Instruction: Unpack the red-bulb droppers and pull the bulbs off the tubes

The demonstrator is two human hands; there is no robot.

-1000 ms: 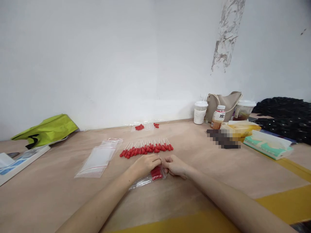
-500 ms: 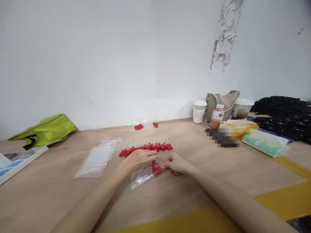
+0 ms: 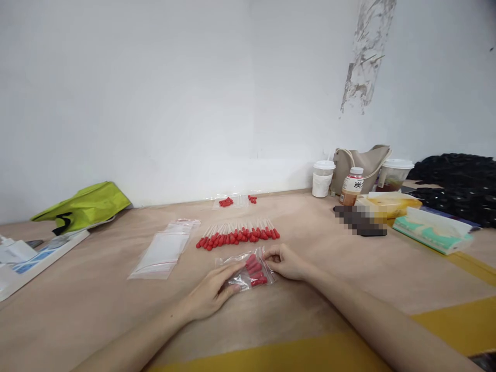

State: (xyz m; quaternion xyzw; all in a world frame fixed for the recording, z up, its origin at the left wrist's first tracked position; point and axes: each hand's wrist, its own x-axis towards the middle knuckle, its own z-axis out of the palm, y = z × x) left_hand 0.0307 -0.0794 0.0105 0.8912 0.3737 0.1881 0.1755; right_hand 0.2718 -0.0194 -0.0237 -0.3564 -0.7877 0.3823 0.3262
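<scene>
A clear zip bag (image 3: 240, 280) with several red-headed pieces (image 3: 256, 269) inside lies on the table in front of me. My left hand (image 3: 213, 290) has its fingers over the bag's left part and its thumb at the near edge, holding it between them. At the right end, my right hand (image 3: 284, 262) pinches the zip edge with curled fingers. Just beyond the bag is a row of pale sticks with red heads (image 3: 238, 235), heads towards me. Flat empty zip bags (image 3: 165, 253) are stacked to the left.
By the wall lie small clear bags with red pieces (image 3: 226, 201). A green bag (image 3: 87, 206) and power strip (image 3: 50, 261) are at left. At right stand a lidded cup (image 3: 322, 181), a bottle (image 3: 352, 187), a handbag (image 3: 364, 163) and a tissue pack (image 3: 432, 231).
My left hand has drawn back from above the bag to its near left side. The bag has turned to lie more level, its red pieces now spread in view. My right hand stays at its right end.
</scene>
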